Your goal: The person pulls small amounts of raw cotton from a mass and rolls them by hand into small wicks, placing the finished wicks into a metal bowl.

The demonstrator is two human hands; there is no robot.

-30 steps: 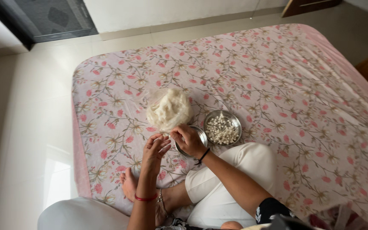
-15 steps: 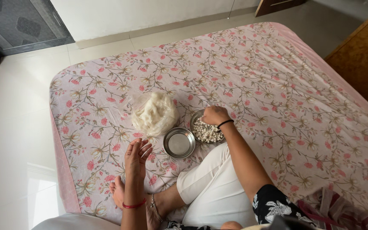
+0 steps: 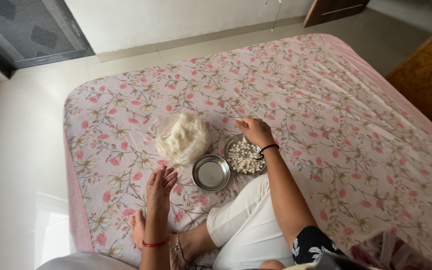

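I sit cross-legged on a floral pink sheet (image 3: 326,100). My right hand (image 3: 255,131) rests at the far rim of a steel bowl (image 3: 232,144) filled with small white pieces, fingers curled; whether it pinches anything is unclear. My left hand (image 3: 160,189) hovers with fingers loosely apart, holding nothing, just left of a small empty steel bowl (image 3: 211,173). A clear bag of white cotton-like fluff (image 3: 183,138) lies behind the empty bowl.
The sheet covers a mattress on a pale tiled floor (image 3: 16,150). A dark door mat (image 3: 31,30) lies at the top left, a wooden surface (image 3: 426,75) at the right. My white-trousered knee (image 3: 241,220) and bare foot (image 3: 138,227) are near the bowls.
My right hand moved from the empty bowl over to the far side of the filled bowl. My left hand stayed beside the empty bowl. The view shifted.
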